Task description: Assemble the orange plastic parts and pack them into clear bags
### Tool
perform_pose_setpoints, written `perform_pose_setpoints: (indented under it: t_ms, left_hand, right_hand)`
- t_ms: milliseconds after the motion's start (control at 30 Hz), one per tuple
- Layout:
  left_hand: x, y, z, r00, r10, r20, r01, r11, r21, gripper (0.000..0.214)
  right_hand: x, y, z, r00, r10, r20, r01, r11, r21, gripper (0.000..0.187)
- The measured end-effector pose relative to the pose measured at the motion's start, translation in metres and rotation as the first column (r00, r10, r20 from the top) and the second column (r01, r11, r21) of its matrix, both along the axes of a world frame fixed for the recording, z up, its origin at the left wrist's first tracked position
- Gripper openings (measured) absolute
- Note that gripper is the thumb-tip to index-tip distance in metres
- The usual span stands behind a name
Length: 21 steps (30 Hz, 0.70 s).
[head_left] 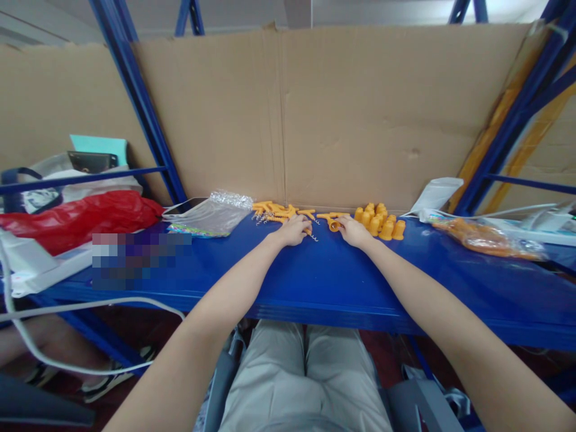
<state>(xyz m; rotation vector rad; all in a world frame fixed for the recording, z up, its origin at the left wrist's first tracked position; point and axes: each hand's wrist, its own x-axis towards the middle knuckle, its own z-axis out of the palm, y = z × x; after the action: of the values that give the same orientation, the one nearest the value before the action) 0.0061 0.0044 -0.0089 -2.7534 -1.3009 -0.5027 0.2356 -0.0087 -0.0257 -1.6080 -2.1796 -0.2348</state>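
Note:
My left hand [294, 231] is closed on an orange-handled corkscrew [308, 231], whose metal spiral points forward and right, past the fingers. In my right hand [353, 230], the fingers grip an orange hollow cap [334, 226] with its round opening facing me. Behind my left hand lies a pile of orange corkscrews [275, 210] with bare metal spirals. A few orange pieces [332, 215] lie just behind the cap my right hand holds. Several orange cup-shaped caps [380, 220] stand upright in a cluster to the right of my right hand.
A blue table [310, 282] carries everything. To the left are a clear plastic bag [213, 215], a red bag [85, 219] and a white cable [90, 303]. On the right lies a plastic bag of orange parts [486, 236]. A cardboard wall [351, 120] closes off the back.

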Motion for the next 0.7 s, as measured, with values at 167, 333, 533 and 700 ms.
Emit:
perform_pose_setpoints:
  t_ms: [167,333,533,700]
  left_hand:
    - [0.003,0.003,0.000,0.997,-0.083,0.007,0.083,0.997,-0.012,0.013]
    - [0.005,0.004,0.001,0.985,-0.174,-0.004,0.174,0.985,-0.009,0.021]
    - [-0.001,-0.006,0.012,0.998,-0.040,-0.052,0.043,0.997,0.063,0.032]
    - [-0.007,-0.015,0.024,0.981,0.163,-0.104,-0.162,0.987,0.021,0.039]
  right_hand:
    - [-0.002,-0.004,0.001,1.000,0.000,-0.015,0.000,1.000,0.006,0.045]
    - [-0.002,-0.004,0.001,1.000,0.000,-0.012,0.000,1.000,0.011,0.043]
    - [0.003,0.005,-0.006,0.997,0.061,-0.047,-0.060,0.998,0.023,0.043]
    - [0.005,0.011,-0.009,0.990,0.120,-0.076,-0.119,0.993,0.013,0.044]
